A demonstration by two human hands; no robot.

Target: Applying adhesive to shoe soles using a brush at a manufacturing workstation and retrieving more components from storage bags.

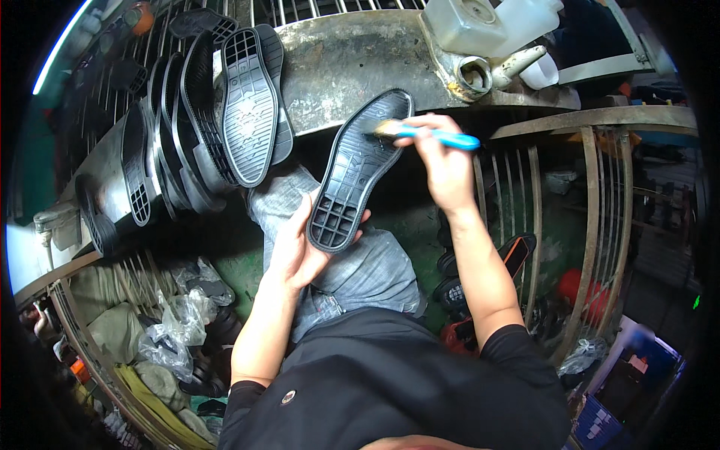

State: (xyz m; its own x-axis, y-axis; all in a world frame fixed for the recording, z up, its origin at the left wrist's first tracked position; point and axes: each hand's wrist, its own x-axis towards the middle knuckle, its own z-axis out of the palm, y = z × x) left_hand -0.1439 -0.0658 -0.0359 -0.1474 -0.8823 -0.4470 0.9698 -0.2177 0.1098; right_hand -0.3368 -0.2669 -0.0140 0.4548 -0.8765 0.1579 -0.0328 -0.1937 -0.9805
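Note:
My left hand (298, 251) grips a black shoe sole (358, 169) by its heel end, above my lap. The sole's inner face is up, with a grid of square hollows at the heel and a stitched-looking rim. In my right hand (444, 161) is a brush (457, 140) with a blue handle and pale bristles. Its bristles touch the sole's forefoot, where the surface looks shiny. On the worktable (352, 60) to the left, another black sole (250, 112) lies inner face up, partly covering one beneath it. Several more soles (196, 112) stand leaning in a row beside it.
A glue-crusted metal pot (472, 77) with a pale spout-like piece sits at the table's right edge, by white plastic containers (465, 26). Metal racks (592, 225) flank me on the right and lower left. Plastic bags (180, 322) and cloth fill the left rack.

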